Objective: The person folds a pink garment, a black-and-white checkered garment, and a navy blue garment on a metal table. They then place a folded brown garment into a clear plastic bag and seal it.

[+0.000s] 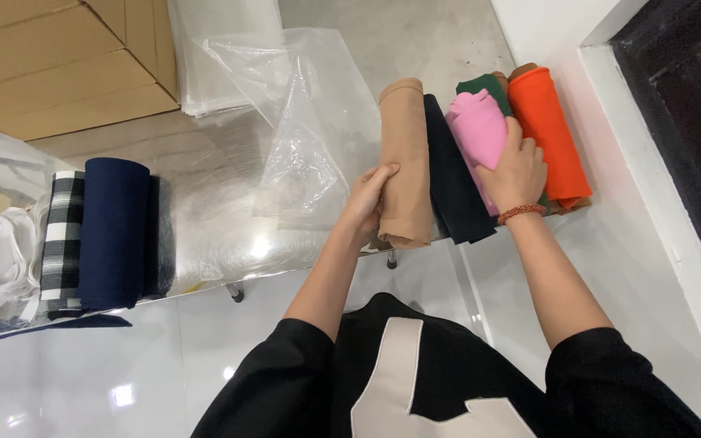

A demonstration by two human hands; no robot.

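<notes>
I see open tabletop point(229, 203) between the navy roll point(113, 231) on my left and the clear plastic bag point(310, 138), room enough for a hand. To my right the rolls lie packed side by side, tan roll point(406, 162) to orange roll point(552, 134), no gap between. Cardboard boxes point(58, 65) block the far left.

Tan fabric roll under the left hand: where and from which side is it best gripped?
Grip the tan fabric roll at its near end, from its left side, where the left hand already rests. That side is open; a black roll lies close against its right side.
</notes>
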